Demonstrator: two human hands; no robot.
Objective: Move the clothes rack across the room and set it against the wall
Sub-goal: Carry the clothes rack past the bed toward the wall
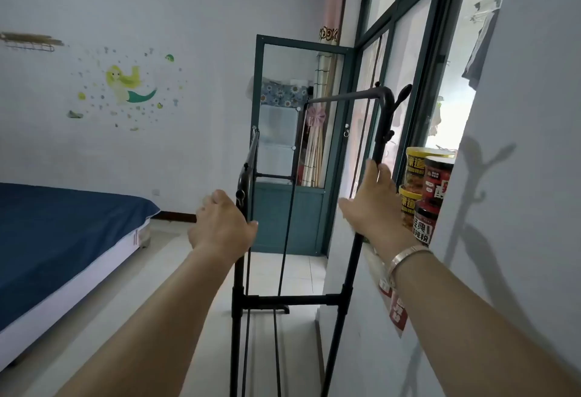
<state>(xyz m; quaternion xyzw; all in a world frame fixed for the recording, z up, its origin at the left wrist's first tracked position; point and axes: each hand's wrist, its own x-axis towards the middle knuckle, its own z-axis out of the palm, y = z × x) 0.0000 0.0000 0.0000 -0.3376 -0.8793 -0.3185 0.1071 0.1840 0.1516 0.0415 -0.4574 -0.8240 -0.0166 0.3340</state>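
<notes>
A black metal clothes rack [292, 299] stands on the tiled floor right in front of me, empty of clothes. My left hand [221, 223] is wrapped around its left upright just below a side hook. My right hand [369, 205] grips the right upright, which rises to a curved top corner with hooks. The rack's right side runs close along the white wall [361, 318] below the window; I cannot tell if it touches. A silver bracelet sits on my right wrist.
A bed [63, 239] with a blue sheet fills the left side. A green-framed glass door [295, 145] stands open ahead. Stacked instant-food cups [424, 189] sit on the window sill beside my right hand. A strip of tiled floor [176, 286] runs between bed and rack.
</notes>
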